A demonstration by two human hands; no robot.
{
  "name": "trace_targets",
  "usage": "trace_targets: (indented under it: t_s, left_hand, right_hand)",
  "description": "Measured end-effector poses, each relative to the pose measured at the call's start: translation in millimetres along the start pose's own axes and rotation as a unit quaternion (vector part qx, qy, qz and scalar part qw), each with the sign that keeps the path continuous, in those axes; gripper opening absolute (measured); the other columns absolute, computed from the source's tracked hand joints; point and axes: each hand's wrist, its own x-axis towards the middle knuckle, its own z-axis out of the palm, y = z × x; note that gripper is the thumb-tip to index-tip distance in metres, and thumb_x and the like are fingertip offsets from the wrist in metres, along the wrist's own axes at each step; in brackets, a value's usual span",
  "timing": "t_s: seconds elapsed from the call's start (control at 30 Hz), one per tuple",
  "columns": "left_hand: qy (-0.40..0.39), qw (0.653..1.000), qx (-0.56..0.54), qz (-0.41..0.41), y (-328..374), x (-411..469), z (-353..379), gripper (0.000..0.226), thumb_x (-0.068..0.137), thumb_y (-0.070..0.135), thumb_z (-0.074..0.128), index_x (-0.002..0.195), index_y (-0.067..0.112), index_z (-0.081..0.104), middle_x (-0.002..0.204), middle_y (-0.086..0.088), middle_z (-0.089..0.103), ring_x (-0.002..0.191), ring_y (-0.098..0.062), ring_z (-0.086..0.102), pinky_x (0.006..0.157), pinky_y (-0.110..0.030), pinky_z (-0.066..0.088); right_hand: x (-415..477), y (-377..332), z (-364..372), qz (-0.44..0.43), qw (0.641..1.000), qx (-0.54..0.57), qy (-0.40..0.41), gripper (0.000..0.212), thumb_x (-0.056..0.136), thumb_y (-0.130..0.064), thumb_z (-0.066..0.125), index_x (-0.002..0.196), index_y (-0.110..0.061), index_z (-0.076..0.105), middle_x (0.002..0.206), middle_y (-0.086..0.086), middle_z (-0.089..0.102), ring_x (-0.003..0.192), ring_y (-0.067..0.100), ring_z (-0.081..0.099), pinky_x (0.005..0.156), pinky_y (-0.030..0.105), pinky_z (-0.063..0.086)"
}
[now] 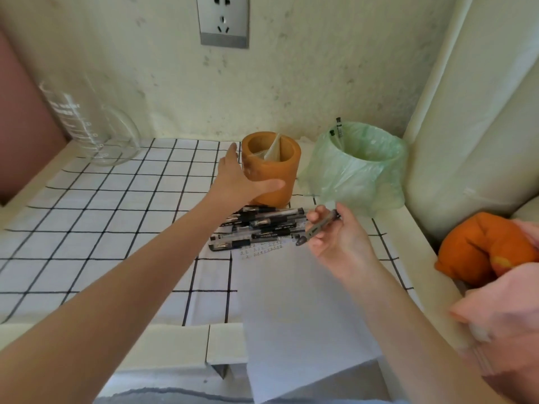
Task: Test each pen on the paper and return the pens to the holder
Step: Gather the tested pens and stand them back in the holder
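Head view: the left hand [237, 182] grips the orange pen holder [281, 170]. Its thumb lies across the front wall and its fingers [230, 154] curl round the left side. The holder stands upright on the surface [102, 214], which is covered by a white cloth with a black grid, and pale dividers show inside its mouth.

The right hand [339, 239] holds a single pen [318, 227] pinched between thumb and curled fingers. The pen is tilted, with its lower end pointing down-left over the top edge of the paper [306, 316].

A pile of black-and-clear pens [262, 225] lies flat on the surface between the holder and the paper, touching the paper's top edge. Rows of small ink marks [262, 249] run across the top of the sheet. The sheet's near end hangs over the front edge of the surface.

Just right of the holder stands a small bin lined with a green plastic bag [358, 170], and two pens [338, 131] stick up from its rim. A glass beaker [93, 126] stands at the back left. A wall socket [223, 20] sits above the holder, and an orange cloth [481, 252] lies at the right edge.
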Motion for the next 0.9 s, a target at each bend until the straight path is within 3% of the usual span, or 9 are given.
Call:
trace_targets:
  t_s: [0.13,0.3,0.43,0.57,0.83,0.9]
  left_hand:
    - [0.036,0.997,-0.063,0.038,-4.7,11.1,15.9,0.126,0.031,0.056,0.083,0.139,0.022,0.027,0.134,-0.001,0.042,0.121,-0.018,0.045,0.097,-0.043,0.046]
    - [0.08,0.989,-0.097,0.083,-5.2,15.4,28.9,0.107,0.05,0.028,0.091,0.135,0.02,0.028,0.128,0.004,0.043,0.116,-0.013,0.045,0.089,-0.029,0.043]
    - [0.113,0.984,-0.102,0.096,1.3,14.8,17.5,0.103,0.049,0.03,0.09,0.134,0.021,0.032,0.125,0.007,0.048,0.113,-0.01,0.048,0.09,-0.029,0.044]
    - [0.162,0.973,-0.115,0.117,20.0,-7.3,-17.4,0.1,0.054,0.03,0.088,0.135,0.023,0.03,0.12,0.013,0.047,0.106,-0.003,0.048,0.079,-0.014,0.041]
    - [0.211,0.969,-0.1,0.079,-14.3,-99.2,-70.5,0.099,0.044,0.036,0.086,0.13,0.034,0.036,0.113,0.024,0.049,0.101,0.007,0.049,0.075,-0.018,0.042]
    - [0.237,0.966,-0.088,0.059,-27.9,-118.4,-71.7,0.1,0.042,0.039,0.084,0.129,0.035,0.036,0.113,0.022,0.049,0.103,0.002,0.05,0.076,-0.02,0.043]
  right_hand:
    - [-0.6,0.7,-0.9,0.001,1.0,0.002,0.02,0.044,0.102,-0.036,0.034,0.069,-0.009,0.048,0.056,0.006,0.052,0.035,0.012,0.041,0.033,0.019,0.035]
    - [-3.0,-0.7,-4.3,0.001,1.0,-0.023,0.017,0.041,0.101,-0.035,0.036,0.072,-0.01,0.049,0.057,0.005,0.054,0.037,0.012,0.041,0.035,0.019,0.037]
    - [-2.1,-0.3,-5.5,-0.01,0.999,-0.04,0.016,0.039,0.1,-0.032,0.039,0.073,-0.007,0.051,0.058,0.007,0.055,0.038,0.012,0.043,0.036,0.019,0.039]
    - [0.0,1.0,-4.2,-0.012,0.998,-0.056,0.03,0.036,0.099,-0.029,0.044,0.073,-0.006,0.052,0.064,0.009,0.055,0.039,0.013,0.045,0.037,0.02,0.039]
    - [-2.8,6.0,0.6,-0.021,0.995,-0.09,0.04,0.032,0.096,-0.026,0.048,0.071,-0.008,0.051,0.062,0.009,0.054,0.036,0.013,0.045,0.037,0.018,0.039]
    - [-4.3,8.2,2.0,-0.022,0.994,-0.1,0.039,0.031,0.096,-0.025,0.048,0.071,-0.007,0.052,0.062,0.01,0.055,0.035,0.013,0.045,0.037,0.018,0.04]
